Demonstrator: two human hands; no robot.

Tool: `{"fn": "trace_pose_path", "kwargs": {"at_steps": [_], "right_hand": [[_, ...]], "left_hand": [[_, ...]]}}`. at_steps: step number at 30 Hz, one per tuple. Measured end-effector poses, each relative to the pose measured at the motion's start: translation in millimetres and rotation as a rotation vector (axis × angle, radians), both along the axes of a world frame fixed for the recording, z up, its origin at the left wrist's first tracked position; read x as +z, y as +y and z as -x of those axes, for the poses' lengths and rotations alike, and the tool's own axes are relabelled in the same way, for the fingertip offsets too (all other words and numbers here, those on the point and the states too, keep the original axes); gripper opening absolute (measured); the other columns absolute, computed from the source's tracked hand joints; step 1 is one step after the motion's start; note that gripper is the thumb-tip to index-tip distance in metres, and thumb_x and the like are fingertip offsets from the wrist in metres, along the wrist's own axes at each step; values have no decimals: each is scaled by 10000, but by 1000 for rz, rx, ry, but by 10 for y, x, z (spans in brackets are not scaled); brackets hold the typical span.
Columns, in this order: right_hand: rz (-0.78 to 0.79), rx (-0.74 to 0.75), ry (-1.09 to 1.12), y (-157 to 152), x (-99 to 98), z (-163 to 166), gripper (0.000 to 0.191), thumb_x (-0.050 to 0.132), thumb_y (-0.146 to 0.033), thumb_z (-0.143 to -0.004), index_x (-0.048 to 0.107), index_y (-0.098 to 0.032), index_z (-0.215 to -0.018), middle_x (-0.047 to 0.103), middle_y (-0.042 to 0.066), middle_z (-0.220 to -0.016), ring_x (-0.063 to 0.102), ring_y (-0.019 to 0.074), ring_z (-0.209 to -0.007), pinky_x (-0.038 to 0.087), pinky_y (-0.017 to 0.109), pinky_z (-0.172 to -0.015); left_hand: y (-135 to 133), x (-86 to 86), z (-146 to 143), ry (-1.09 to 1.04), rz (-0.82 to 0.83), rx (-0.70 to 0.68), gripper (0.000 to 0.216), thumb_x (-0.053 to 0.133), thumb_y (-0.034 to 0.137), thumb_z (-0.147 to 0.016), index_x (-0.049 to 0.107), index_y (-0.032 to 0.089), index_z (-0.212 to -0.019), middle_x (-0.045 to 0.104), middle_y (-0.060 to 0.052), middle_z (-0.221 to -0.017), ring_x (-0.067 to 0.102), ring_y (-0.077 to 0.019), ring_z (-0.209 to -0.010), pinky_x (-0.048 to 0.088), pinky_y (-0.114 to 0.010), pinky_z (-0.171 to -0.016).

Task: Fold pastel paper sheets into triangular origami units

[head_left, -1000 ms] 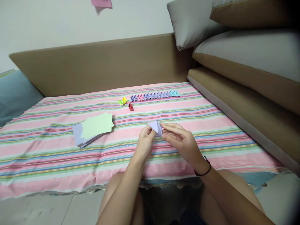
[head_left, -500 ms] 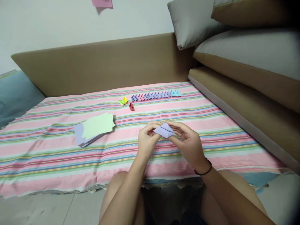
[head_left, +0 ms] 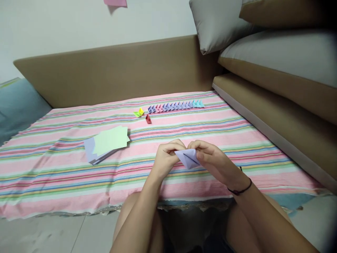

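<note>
A folded piece of lilac paper [head_left: 187, 159] is held between both hands above the striped cloth. My left hand [head_left: 167, 156] is closed on its left corner, with the fingertips partly behind the paper. At the right corner, my right hand [head_left: 210, 158] pinches it, the thumb lying on the near face. A dark slit between folded layers runs across the paper's front. Farther back lies a row of small folded paper pieces [head_left: 175, 106] in blue, pink, lilac and turquoise. Near its left end are a red folded piece [head_left: 148, 119] and a yellow-green one [head_left: 139, 112].
A stack of lilac and pale green paper sheets [head_left: 110, 142] lies on the striped cloth [head_left: 65, 175] to the left. Behind stands a brown backrest [head_left: 118, 75]. Large grey and brown cushions [head_left: 276, 59] are piled at the right; a blue cushion [head_left: 21, 105] sits far left.
The lilac paper has come lower and turned, so its point now faces down toward me. My right hand has shifted its grip to the paper's right corner.
</note>
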State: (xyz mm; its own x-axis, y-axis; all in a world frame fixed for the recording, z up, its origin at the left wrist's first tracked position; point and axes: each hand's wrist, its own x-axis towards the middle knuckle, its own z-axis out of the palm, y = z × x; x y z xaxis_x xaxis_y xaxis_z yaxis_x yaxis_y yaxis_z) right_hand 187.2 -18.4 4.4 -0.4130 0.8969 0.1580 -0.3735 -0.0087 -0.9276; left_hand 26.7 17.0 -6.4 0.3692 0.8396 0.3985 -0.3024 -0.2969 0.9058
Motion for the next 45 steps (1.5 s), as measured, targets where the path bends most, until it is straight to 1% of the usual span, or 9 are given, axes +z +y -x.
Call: {"fn": "trace_pose_path", "kwargs": {"at_steps": [5,12,19,31,35,38,40,43,45], "right_hand": [[-44,95,-101,-12,47,-41,228,626,-362,-793,550,-182,-676,415,5,-754,411,139,-712,364,268,-642],[-93,151,-183,-14,33,-73,164,640,-344,-792,613,-195,-729,476,26,-836,483,163,-809,417,286,-716],[-92,98,-220,-8,20,-60,233,649,-397,-783,597,-189,-694,491,22,-834,484,155,-804,411,285,-719],[-177,40,-257,-13,33,-86,186,568,-357,-849,626,-203,-762,482,38,-877,491,171,-862,423,306,-789],[-178,20,-290,-11,44,-86,215,560,-389,-848,603,-197,-761,478,34,-844,478,165,-810,426,296,-732],[-147,-40,-252,-10,24,-45,240,572,-399,-838,580,-190,-720,477,23,-803,472,146,-748,426,278,-677],[-106,-154,-214,-3,0,-13,192,607,-377,-818,593,-197,-752,507,15,-800,497,140,-748,435,269,-672],[-90,-390,-180,15,-37,20,141,656,-329,-785,636,-227,-879,597,16,-873,567,158,-841,475,283,-733],[-129,-446,-181,27,-59,32,174,654,-331,-787,665,-231,-929,642,33,-966,594,185,-927,496,320,-801]], "left_hand": [[-13,74,86,144,93,-90,202,800,346,-585,710,167,-564,566,-25,-615,483,-106,-564,381,-246,-540],[10,117,184,246,124,-192,222,799,365,-577,714,160,-570,609,-57,-631,528,-130,-576,432,-257,-553],[15,118,193,226,109,-196,181,804,327,-575,719,168,-567,587,-35,-604,515,-118,-564,420,-249,-555],[28,79,169,219,123,-168,196,799,332,-581,699,165,-556,564,-26,-597,491,-105,-552,402,-231,-515],[20,54,147,208,107,-176,228,778,375,-608,700,161,-596,598,-47,-655,531,-127,-599,441,-250,-565],[3,35,108,166,99,-179,221,760,364,-639,694,154,-625,618,-60,-702,554,-139,-645,455,-251,-597],[-5,21,73,114,109,-148,186,761,327,-644,693,154,-655,633,-56,-720,570,-140,-667,461,-244,-614],[-1,-20,12,43,181,-32,149,768,263,-629,699,153,-701,659,-40,-712,587,-128,-640,470,-239,-622],[12,-57,-27,14,262,71,145,761,249,-626,698,151,-712,664,-24,-663,584,-115,-587,468,-233,-593]]}}
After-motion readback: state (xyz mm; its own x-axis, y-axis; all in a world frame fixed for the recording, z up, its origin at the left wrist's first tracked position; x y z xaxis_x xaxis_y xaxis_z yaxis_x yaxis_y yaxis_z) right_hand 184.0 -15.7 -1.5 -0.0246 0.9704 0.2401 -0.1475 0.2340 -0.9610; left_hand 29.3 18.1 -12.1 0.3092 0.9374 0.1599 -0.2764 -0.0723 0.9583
